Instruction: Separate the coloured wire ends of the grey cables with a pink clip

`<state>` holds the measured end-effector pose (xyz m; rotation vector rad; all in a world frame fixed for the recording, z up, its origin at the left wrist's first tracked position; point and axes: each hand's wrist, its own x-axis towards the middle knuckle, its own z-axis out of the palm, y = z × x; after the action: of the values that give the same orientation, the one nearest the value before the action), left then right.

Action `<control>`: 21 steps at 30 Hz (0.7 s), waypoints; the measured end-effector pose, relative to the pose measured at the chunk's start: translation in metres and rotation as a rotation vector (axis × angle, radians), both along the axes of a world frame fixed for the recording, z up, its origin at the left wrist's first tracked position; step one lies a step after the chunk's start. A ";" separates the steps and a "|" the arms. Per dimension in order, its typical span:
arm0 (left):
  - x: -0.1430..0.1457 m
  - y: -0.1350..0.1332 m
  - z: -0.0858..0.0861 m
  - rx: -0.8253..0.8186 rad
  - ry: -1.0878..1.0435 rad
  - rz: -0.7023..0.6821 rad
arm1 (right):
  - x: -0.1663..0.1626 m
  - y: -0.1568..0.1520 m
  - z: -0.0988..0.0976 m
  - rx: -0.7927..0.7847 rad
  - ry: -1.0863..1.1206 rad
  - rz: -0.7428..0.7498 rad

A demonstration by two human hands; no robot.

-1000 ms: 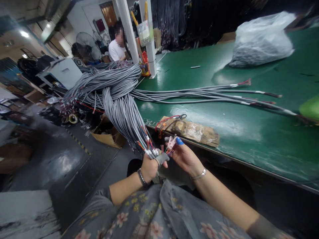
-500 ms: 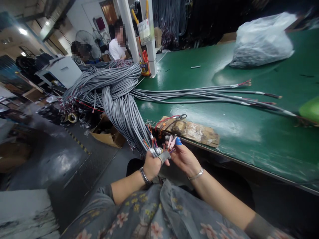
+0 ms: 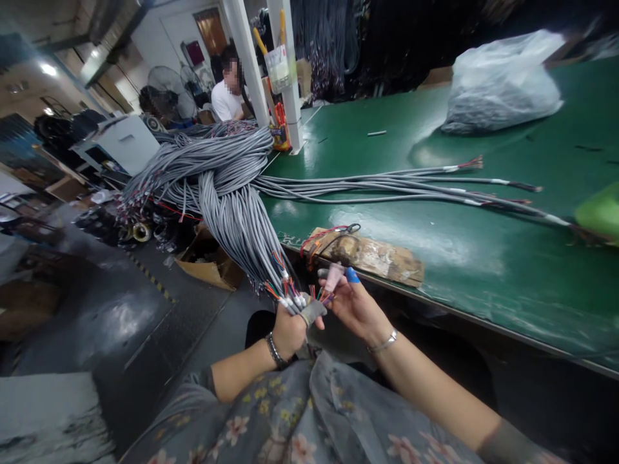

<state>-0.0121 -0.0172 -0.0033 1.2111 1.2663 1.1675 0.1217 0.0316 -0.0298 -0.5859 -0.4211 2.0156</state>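
Note:
My left hand (image 3: 291, 328) is closed round the ends of several grey cables (image 3: 246, 232), its thumb in a grey wrap. White-banded cable ends with coloured wires (image 3: 285, 290) fan out above the fist. More thin coloured wires (image 3: 323, 295) stick out past the thumb towards my right hand (image 3: 358, 306). That hand is loosely curled with its fingers apart, close to those wire tips. Blue, pink and grey coverings show on its digits, the pink one blurred. Whether its lower fingers touch the wires is hard to see.
A wooden block (image 3: 382, 258) with red and black leads lies along the edge of the green table (image 3: 435, 238). Behind it are more grey cables and a plastic bag (image 3: 503, 84). A white post (image 3: 290, 96) carries tools. A cardboard box (image 3: 210, 261) is on the floor; a person (image 3: 226, 96) sits beyond.
My left hand has shifted slightly left and down with the cable ends. More coloured wires now show spread above it. My right hand stays nearly in place; its pink-covered finger has moved.

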 end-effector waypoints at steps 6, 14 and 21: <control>0.001 0.000 0.003 0.016 0.022 0.017 | 0.003 0.000 0.005 0.037 -0.068 0.048; 0.004 0.001 0.003 0.046 -0.001 -0.046 | 0.004 -0.021 0.014 0.258 -0.219 0.154; -0.005 0.005 -0.003 -0.010 0.128 -0.171 | 0.004 -0.023 0.017 0.290 -0.391 0.097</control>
<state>-0.0174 -0.0126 -0.0067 1.3769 1.2343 0.9718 0.1255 0.0082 -0.0128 -0.7885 -0.9759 1.8805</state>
